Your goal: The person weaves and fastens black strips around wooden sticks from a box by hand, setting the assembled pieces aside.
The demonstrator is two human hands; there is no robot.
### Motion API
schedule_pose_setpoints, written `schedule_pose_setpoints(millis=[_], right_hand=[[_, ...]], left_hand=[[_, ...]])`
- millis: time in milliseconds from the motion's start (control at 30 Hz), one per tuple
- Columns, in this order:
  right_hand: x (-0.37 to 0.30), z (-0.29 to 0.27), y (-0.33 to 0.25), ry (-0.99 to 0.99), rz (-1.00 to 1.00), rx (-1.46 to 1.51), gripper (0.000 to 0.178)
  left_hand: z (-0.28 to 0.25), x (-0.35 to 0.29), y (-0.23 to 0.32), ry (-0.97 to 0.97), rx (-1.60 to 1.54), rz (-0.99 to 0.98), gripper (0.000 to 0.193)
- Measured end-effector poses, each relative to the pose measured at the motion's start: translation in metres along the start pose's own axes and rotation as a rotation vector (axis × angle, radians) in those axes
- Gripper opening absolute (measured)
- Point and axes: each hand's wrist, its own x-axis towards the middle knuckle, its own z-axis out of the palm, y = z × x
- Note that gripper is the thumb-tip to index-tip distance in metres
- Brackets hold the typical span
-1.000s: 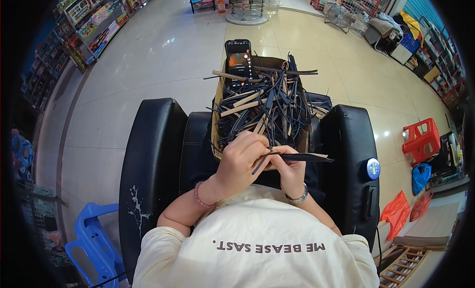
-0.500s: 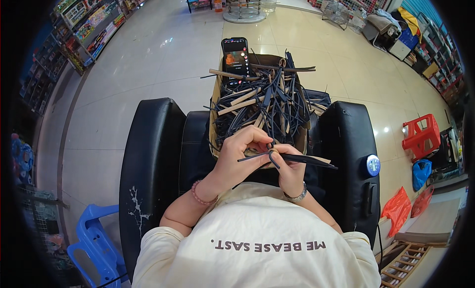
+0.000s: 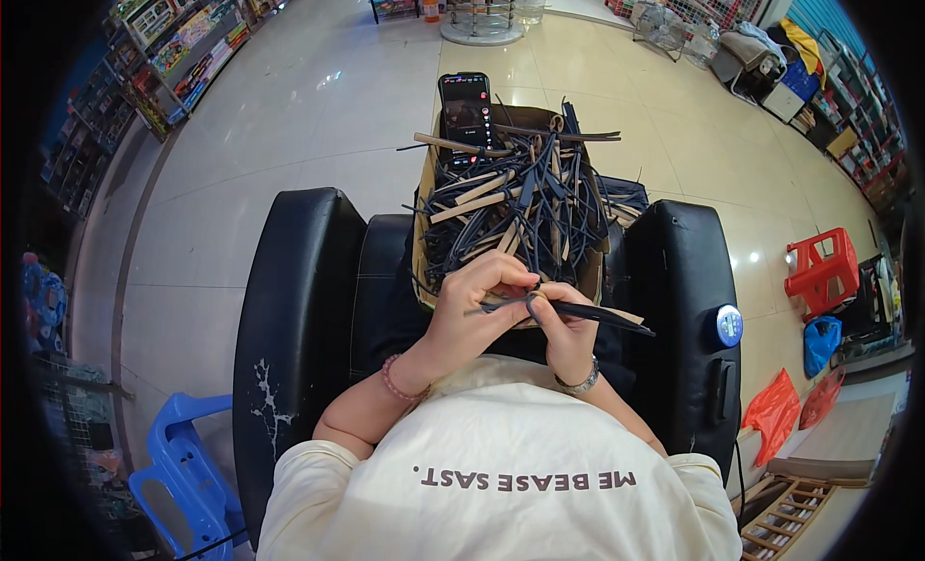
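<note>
In front of my chest, my left hand (image 3: 474,299) and my right hand (image 3: 570,334) meet with fingers pinched together. A flat strap (image 3: 609,314), black with a tan face, runs out to the right from between my right thumb and fingers. The fingertips of my left hand close on a thin dark cord (image 3: 531,307) looped at the strap's left end. My fingers partly hide how loop and strap join. Just beyond my hands, a cardboard box (image 3: 424,209) holds a tangled heap of similar black and tan straps (image 3: 525,190).
A lit phone (image 3: 465,118) leans at the box's far left corner. Black padded armrests (image 3: 294,301) flank me, with a round blue-rimmed object (image 3: 725,325) on the right one. A blue plastic stool (image 3: 183,465) stands left, a red stool (image 3: 824,269) right. Stocked shelves (image 3: 183,40) line the far left.
Both hands keep their pinch on the strap and cord, with only slight finger movement. The picture on the phone screen is darker. The whole view has shifted a little.
</note>
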Motion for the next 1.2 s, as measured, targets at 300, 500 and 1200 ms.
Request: schedule_pose_setpoints(millis=[300,500,1200], right_hand=[[0.002,0.000,-0.003,-0.158,0.022,0.068,0.011],[0.001,0.000,0.000,-0.251,0.044,0.098,0.010],[-0.001,0.009,0.002,-0.198,0.235,0.295,0.012]], left_hand=[[-0.027,0.011,-0.003,-0.224,-0.103,-0.485,0.028],[-0.009,0.006,0.000,-0.130,-0.321,-0.495,0.032],[-0.017,0.019,-0.016,0.374,-0.019,-0.101,0.024]])
